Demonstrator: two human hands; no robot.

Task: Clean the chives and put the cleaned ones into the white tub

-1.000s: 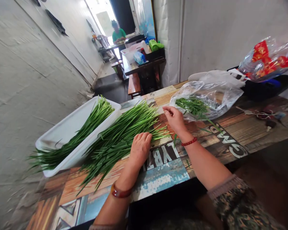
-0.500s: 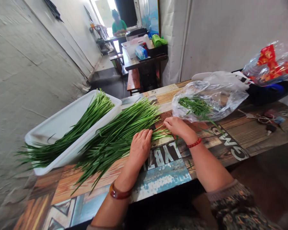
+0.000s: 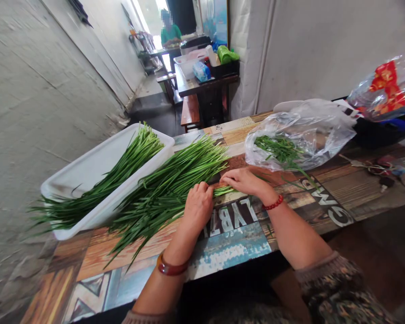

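A loose heap of green garlic chives lies on the patterned wooden table, pale stem ends towards the right. My left hand is closed over a small bunch at the near side of the heap, its stems showing past the fingers. Just right of it, my right hand has its fingers pinched together above these stems; what lies between the fingertips is hidden. More garlic chives rest in a white plastic tub on the left, their leaf tips hanging over its end.
A clear plastic bag with green scraps lies beyond my right hand. Farther right are a red-printed bag and a cable. Behind stand a second table with boxes, a bench and a person in green.
My right hand has moved left along the stems, closer to my left hand. My left hand stays on the bunch. The whole view has shifted slightly.
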